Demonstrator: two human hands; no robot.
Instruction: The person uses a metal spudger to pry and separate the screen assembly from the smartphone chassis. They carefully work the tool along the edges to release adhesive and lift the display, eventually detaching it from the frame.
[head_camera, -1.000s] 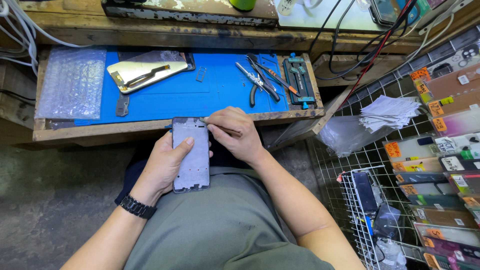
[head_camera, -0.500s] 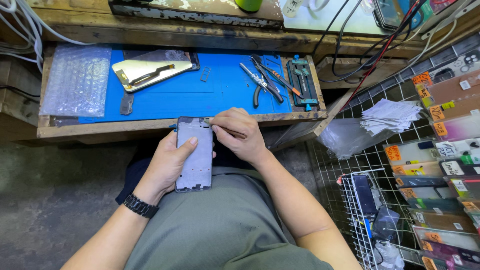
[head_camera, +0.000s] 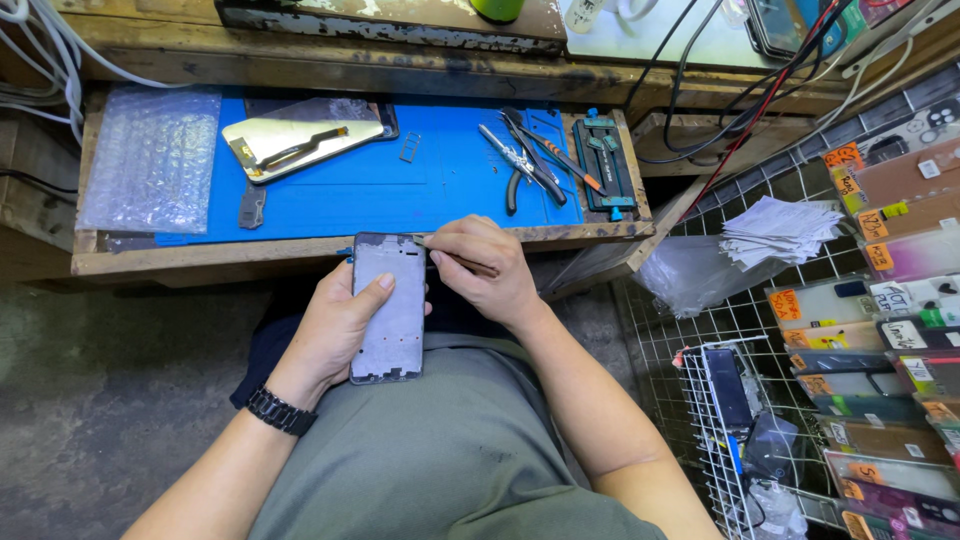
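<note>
My left hand grips a grey phone frame upright over my lap, thumb lying across its face. My right hand holds a thin pointed tool whose tip touches the frame's top right corner. A black watch sits on my left wrist. Behind the hands lies a blue work mat on a wooden tray.
On the mat rest a detached screen panel, pliers and tweezers and a black holder jig. Bubble wrap covers the tray's left end. At right stand wire racks with phone cases and a paper stack.
The frame and both hands sit slightly lower in view; the right hand's tool stays at the frame's top corner.
</note>
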